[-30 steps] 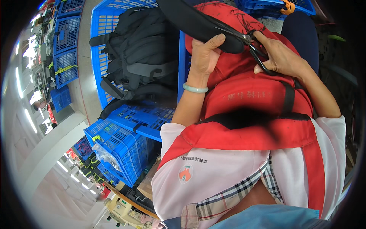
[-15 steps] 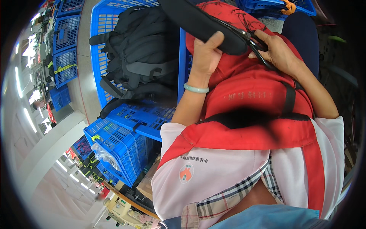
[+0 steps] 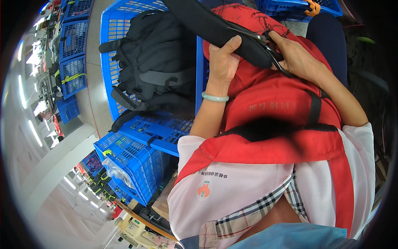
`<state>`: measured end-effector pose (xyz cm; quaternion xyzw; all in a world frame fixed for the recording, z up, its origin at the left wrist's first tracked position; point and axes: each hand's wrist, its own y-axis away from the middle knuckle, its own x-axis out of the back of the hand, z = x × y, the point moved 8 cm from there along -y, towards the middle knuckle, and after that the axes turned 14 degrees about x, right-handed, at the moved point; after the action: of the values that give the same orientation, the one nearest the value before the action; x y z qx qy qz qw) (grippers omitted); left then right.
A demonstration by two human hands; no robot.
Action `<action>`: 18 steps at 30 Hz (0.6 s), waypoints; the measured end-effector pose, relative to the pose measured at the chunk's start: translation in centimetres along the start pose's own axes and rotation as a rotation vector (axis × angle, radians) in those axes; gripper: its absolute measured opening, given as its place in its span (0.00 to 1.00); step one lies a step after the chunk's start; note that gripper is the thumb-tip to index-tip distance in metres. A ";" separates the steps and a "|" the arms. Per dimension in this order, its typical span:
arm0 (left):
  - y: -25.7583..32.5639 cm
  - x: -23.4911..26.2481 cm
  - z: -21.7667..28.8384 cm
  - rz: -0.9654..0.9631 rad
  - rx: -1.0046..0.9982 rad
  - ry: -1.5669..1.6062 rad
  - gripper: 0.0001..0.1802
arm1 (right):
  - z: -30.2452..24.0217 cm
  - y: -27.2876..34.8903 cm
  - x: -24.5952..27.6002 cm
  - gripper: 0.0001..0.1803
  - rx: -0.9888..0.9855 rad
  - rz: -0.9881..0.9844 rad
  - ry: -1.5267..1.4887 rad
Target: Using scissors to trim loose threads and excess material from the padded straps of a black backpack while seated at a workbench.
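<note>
A red backpack [image 3: 273, 99] lies on my lap, and its black padded strap [image 3: 207, 23] runs up to the upper left. My left hand [image 3: 223, 62], with a pale green bangle on the wrist, is shut on the strap, thumb on top. My right hand [image 3: 299, 58] holds black-handled scissors [image 3: 269, 47], whose blades sit at the end of the strap where it meets the red bag. The blade tips are hidden under the strap.
A big blue plastic crate [image 3: 116, 29] to my left holds black backpacks [image 3: 153, 66]. More blue crates [image 3: 128, 166] stand below it, and others [image 3: 72, 62] line the floor at far left. Another blue crate [image 3: 290, 8] sits at the top.
</note>
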<state>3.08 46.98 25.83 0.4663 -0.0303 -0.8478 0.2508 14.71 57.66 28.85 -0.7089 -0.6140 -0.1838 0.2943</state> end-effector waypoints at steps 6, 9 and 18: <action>-0.1 1.0 -0.2 -0.040 0.021 -0.003 0.19 | 0.9 -0.3 -0.9 0.22 -0.144 -0.163 -0.009; -0.1 0.6 -0.1 -0.024 0.019 0.027 0.17 | 1.0 -0.1 -0.8 0.26 -0.103 -0.098 -0.095; -0.1 0.7 -0.1 -0.045 0.026 0.061 0.16 | 0.4 0.5 0.2 0.33 -0.064 -0.103 0.011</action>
<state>2.84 46.77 25.22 0.4957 -0.0230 -0.8382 0.2263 15.16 58.06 28.55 -0.6844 -0.6417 -0.2224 0.2651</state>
